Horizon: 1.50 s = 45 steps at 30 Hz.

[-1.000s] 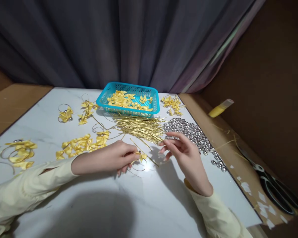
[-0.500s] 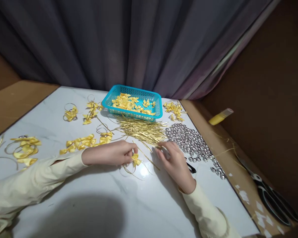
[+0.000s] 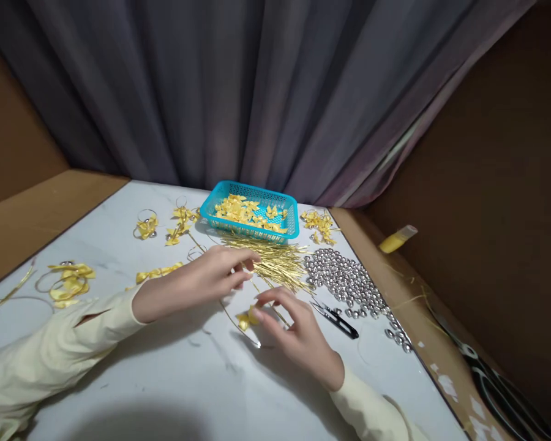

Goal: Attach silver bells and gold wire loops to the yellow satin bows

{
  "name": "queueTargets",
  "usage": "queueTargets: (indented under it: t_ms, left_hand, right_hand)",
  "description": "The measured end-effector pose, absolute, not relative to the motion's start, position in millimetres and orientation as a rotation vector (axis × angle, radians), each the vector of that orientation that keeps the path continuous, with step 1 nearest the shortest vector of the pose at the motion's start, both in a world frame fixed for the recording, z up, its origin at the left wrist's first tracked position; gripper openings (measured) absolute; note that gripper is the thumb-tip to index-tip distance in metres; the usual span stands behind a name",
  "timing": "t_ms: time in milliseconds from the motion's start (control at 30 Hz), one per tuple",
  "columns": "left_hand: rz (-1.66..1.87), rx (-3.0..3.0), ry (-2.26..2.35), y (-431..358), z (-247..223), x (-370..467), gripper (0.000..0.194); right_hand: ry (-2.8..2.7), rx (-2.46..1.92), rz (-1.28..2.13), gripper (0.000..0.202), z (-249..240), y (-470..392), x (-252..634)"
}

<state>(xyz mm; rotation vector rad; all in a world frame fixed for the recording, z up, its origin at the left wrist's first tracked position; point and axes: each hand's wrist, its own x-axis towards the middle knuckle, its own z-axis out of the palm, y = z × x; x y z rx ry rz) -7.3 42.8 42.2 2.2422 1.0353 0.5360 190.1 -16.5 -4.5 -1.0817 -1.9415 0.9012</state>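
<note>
My right hand (image 3: 287, 324) pinches a yellow bow (image 3: 248, 318) just above the white tabletop (image 3: 183, 373). A thin gold wire runs from near the bow up toward my left hand (image 3: 218, 272). The fingers of my left hand are curled beside the pile of gold wire ties (image 3: 273, 260); what they hold, if anything, is too small to make out. Behind the ties stands a blue basket (image 3: 249, 233) with yellow bows in it. Silver beads (image 3: 342, 275) lie spread to the right of the ties.
Black thread snips (image 3: 340, 323) lie right of my right hand. More bows with wire loops (image 3: 76, 282) are at the left, and a bow cluster (image 3: 320, 225) is right of the basket. Large scissors (image 3: 500, 386) and a yellow tube (image 3: 397, 239) lie at the right.
My left hand has let go of the bow and moved up and slightly left. My right hand has moved left and down from the ties and now grips the bow. The view has shifted.
</note>
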Motion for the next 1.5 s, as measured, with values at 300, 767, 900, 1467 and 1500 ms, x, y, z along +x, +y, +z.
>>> queueTargets:
  t_ms: [300, 767, 900, 1467, 1500]
  left_hand:
    - [1.314, 1.57, 0.787, 47, 118, 27, 0.022]
    - [0.913, 1.031, 0.521, 62, 98, 15, 0.022]
    - [0.803, 1.105, 0.442, 60, 103, 6, 0.025]
    - [0.78, 1.57, 0.467, 70, 85, 7, 0.009]
    - [0.802, 1.537, 0.465, 69, 84, 8, 0.01]
  right_hand:
    - [-1.84, -0.658, 0.33, 0.067, 37, 20, 159]
    - [-1.631, -0.666, 0.684, 0.01, 70, 24, 157]
    - [-1.459, -0.716, 0.937, 0.032, 76, 24, 166]
    - [-0.908, -0.591, 1.67, 0.015, 90, 39, 186]
    - [-0.916, -0.576, 1.688, 0.015, 89, 39, 186]
